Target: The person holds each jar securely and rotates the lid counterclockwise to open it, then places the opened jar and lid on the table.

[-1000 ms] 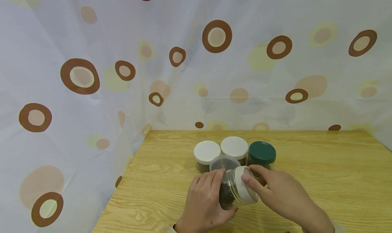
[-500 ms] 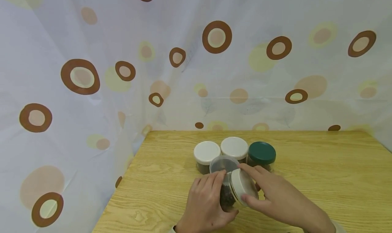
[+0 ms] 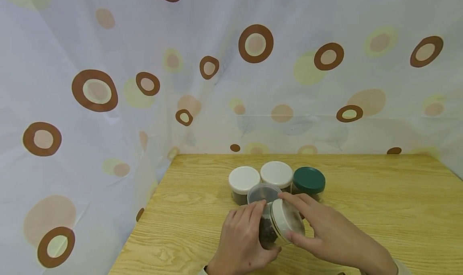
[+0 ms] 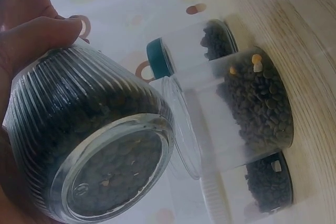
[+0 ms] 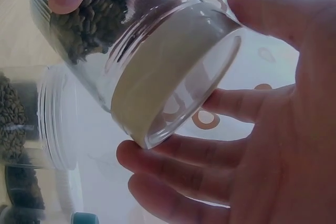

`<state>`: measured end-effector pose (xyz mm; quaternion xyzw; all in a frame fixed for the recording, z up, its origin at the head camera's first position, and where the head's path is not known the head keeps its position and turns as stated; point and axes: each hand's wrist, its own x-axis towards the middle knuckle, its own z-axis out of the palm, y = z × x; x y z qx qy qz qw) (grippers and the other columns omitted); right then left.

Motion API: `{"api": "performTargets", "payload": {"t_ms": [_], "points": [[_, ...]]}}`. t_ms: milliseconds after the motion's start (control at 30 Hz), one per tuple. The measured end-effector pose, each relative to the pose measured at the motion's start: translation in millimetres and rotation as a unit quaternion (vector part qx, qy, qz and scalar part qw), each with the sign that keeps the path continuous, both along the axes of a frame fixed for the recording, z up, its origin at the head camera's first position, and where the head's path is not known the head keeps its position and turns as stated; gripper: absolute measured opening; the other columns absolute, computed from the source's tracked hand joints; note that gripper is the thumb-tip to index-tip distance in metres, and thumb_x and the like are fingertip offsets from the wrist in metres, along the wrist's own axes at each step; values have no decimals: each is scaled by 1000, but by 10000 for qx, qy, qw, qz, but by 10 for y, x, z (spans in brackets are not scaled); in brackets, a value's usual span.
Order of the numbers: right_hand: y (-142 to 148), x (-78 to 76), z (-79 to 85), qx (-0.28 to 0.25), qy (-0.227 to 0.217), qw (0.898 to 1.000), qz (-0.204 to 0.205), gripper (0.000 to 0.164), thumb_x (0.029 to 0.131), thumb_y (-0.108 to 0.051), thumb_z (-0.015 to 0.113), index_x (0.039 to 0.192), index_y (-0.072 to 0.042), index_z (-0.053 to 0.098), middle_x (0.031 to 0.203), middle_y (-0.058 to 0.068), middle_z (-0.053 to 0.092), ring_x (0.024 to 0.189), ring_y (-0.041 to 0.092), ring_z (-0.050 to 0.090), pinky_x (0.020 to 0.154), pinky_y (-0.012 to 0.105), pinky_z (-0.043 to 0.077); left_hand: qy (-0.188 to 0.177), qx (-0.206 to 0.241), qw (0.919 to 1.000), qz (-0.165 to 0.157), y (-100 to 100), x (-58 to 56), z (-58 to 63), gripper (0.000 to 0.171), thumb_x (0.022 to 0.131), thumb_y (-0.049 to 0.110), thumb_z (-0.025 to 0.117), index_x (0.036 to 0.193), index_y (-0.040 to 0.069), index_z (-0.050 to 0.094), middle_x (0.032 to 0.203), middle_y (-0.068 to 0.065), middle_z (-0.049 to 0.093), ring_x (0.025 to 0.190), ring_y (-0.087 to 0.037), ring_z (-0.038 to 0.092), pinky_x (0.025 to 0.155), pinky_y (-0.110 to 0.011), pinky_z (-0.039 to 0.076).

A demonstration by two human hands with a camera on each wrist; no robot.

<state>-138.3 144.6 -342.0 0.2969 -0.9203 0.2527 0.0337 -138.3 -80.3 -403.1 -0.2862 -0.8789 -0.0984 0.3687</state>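
Observation:
My left hand (image 3: 240, 237) grips a clear ribbed glass jar (image 4: 89, 108) of dark seeds, tilted with its lid toward the right. The fingers and thumb of my right hand (image 3: 330, 232) hold the rim of its cream lid (image 5: 157, 69), which has a see-through top and sits on the jar's mouth. Just behind the held jar stands a lidless clear plastic jar (image 4: 257, 103), partly filled with dark seeds and a few pale bits. Its open mouth shows in the head view, while its lower part is hidden by my hands and the glass jar.
Two jars with white lids, a left one (image 3: 244, 180) and a middle one (image 3: 277, 173), stand behind the lidless jar. A green-lidded jar (image 3: 309, 180) is at their right. All rest on a wooden table (image 3: 380, 194) before a patterned sheet (image 3: 217, 86).
My right hand has shifted its hold on the lid, its thumb moving lower along the rim. The lid now faces a little more upward. My left hand stays nearly still.

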Motion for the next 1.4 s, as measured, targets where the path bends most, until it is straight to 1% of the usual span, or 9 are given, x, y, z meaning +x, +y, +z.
{"api": "performTargets", "payload": {"t_ms": [200,433,633,733,900,1067,1233,1333,1400], "points": [[3,0,2,-41,-62,10000,-65,72,89,-62,61,150,-31,39,133,-5,57,98,7,66,74,26,54,20,-34,10000,-26,1,-4,12,91,56,61,84,128,10,58,113,1,69,97,-13,68,78,-29,56],[6,18,4,-184,257,9995,78,69,90,-57,64,149,-32,40,133,-6,57,100,6,65,74,26,54,-76,7,10000,-60,-6,11,21,92,58,61,83,130,11,57,114,1,69,98,-13,69,78,-29,56],[-11,33,15,-428,654,9967,199,69,89,-49,70,149,-37,39,138,-6,55,109,13,65,78,29,57,-308,292,9991,-23,-29,27,12,91,56,57,86,130,11,57,113,1,69,101,-12,68,78,-31,56],[-24,45,27,-551,743,9956,149,70,88,-48,71,149,-39,38,138,-8,54,112,12,64,81,29,58,-381,372,9986,31,-46,34,4,91,56,56,85,130,12,56,111,1,70,101,-12,68,78,-31,56],[-39,64,40,-747,756,9942,137,72,88,-45,73,149,-39,37,139,-11,52,115,8,61,83,28,58,-513,641,9966,-18,-71,36,2,92,56,53,86,131,11,54,112,1,69,99,-12,69,77,-31,56],[-34,67,44,-828,725,9938,162,73,87,-41,74,150,-39,36,139,-11,52,114,7,61,82,27,58,-651,915,9937,-56,-94,40,26,91,55,50,88,131,10,54,114,3,67,93,-12,68,75,-31,57],[-16,66,55,-829,632,9944,147,73,88,-43,73,150,-40,35,139,-10,52,114,8,61,83,27,58,-656,1104,9917,-85,-123,36,47,95,55,48,89,132,8,53,116,3,66,94,-12,68,76,-32,57],[-5,69,61,-808,594,9949,124,73,88,-44,73,150,-40,34,140,-9,52,115,10,62,83,27,58,-754,1315,9883,-153,-144,32,71,97,54,45,91,135,8,51,115,2,67,96,-11,68,80,-31,58],[3,70,63,-804,586,9950,121,73,88,-44,73,150,-40,35,141,-9,51,116,11,62,84,27,58,-959,1560,9829,-190,-166,33,95,97,54,42,92,136,9,51,113,1,68,96,-9,68,81,-29,58]]}}
